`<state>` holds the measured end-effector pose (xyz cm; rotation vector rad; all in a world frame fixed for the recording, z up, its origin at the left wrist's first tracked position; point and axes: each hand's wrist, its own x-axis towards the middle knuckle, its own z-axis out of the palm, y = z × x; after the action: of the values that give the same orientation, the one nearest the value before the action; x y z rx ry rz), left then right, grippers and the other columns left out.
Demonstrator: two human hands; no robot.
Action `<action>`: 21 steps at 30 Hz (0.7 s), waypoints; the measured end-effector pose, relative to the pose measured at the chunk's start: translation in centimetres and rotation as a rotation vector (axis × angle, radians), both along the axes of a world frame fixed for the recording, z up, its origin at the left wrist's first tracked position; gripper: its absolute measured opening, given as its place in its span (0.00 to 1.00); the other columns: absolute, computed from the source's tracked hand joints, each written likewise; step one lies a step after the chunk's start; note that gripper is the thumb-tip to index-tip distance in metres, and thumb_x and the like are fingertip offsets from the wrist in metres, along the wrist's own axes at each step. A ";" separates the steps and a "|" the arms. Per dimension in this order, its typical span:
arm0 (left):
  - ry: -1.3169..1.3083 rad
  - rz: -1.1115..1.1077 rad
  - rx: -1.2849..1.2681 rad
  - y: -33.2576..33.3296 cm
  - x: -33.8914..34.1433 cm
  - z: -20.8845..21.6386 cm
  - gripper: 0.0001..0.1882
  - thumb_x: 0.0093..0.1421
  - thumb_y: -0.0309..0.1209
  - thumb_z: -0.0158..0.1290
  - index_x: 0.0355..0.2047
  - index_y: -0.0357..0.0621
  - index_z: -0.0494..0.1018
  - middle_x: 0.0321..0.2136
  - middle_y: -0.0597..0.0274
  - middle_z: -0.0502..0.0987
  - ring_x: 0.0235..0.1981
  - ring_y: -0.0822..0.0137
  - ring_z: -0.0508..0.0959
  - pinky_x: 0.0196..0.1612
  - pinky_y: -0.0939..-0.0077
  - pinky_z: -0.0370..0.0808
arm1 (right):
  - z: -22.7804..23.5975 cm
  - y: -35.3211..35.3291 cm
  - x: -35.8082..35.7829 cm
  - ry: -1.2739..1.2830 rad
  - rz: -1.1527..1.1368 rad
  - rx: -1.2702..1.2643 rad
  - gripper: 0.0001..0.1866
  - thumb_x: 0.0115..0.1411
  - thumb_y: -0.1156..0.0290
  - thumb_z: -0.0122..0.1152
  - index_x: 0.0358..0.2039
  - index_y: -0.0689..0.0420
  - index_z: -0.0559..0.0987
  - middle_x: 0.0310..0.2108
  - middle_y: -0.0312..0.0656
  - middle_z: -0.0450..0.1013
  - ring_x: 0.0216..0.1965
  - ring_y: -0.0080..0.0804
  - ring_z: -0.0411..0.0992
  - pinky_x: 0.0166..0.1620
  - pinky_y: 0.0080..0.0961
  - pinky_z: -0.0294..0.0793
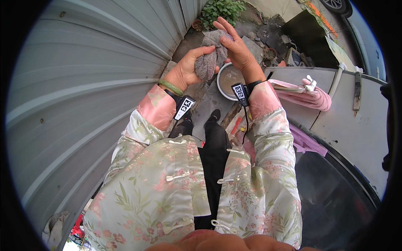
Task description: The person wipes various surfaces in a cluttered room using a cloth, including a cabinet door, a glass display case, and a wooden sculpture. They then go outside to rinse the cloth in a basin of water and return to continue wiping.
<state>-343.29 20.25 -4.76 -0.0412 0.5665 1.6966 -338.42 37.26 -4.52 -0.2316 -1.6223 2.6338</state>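
Wall left, basin beneath right grip, gap between

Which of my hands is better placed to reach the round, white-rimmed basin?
Probably your right hand: it appears nearer the basin and mostly open, while your left hand wraps more fully around the bunched grey cloth.

Black-and-white square markers stood on the left wrist device and right wrist device, their small print illegible.
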 end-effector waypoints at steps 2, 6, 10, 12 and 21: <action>-0.172 -0.161 0.117 -0.5 0.3 1.0 0.23 0.63 0.45 0.47 0.53 0.45 0.67 0.44 0.51 0.76 0.30 0.68 0.77 0.25 0.78 0.75 | 1.4 -1.0 0.0 0.134 0.031 -0.010 0.41 0.54 0.67 0.65 0.67 0.51 0.56 0.67 0.46 0.51 0.65 0.41 0.55 0.62 0.37 0.59; -0.251 -0.162 0.129 -1.4 1.2 2.3 0.23 0.63 0.50 0.46 0.50 0.47 0.69 0.40 0.53 0.76 0.25 0.72 0.75 0.21 0.80 0.71 | 3.4 -2.3 0.7 0.081 0.118 -0.120 0.25 0.59 0.74 0.58 0.59 0.56 0.69 0.55 0.46 0.69 0.56 0.38 0.68 0.54 0.29 0.70; 0.013 -0.085 0.042 -2.2 1.5 2.5 0.22 0.60 0.46 0.54 0.47 0.44 0.70 0.36 0.57 0.77 0.27 0.72 0.76 0.27 0.82 0.73 | 3.8 -2.9 0.7 -0.071 0.020 0.141 0.14 0.62 0.74 0.54 0.48 0.57 0.78 0.39 0.38 0.74 0.40 0.24 0.71 0.44 0.19 0.72; 0.171 -0.077 -0.096 -2.3 1.7 2.2 0.20 0.57 0.41 0.60 0.44 0.42 0.71 0.34 0.58 0.78 0.29 0.72 0.78 0.31 0.83 0.75 | 3.3 -3.3 0.1 -0.086 -0.014 0.218 0.11 0.63 0.73 0.54 0.44 0.56 0.80 0.34 0.34 0.73 0.35 0.20 0.69 0.41 0.16 0.70; 1.267 0.059 -0.687 0.2 1.1 -1.4 0.22 0.48 0.37 0.62 0.40 0.37 0.74 0.35 0.53 0.79 0.39 0.58 0.79 0.42 0.68 0.74 | -1.1 -4.4 -2.6 -0.158 -0.147 0.685 0.08 0.56 0.80 0.50 0.29 0.58 0.78 0.28 0.40 0.74 0.29 0.25 0.70 0.36 0.22 0.70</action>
<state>-342.17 20.42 -6.14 0.5625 2.0704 1.3396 -341.06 32.88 -5.62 -0.5025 -2.3251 1.8491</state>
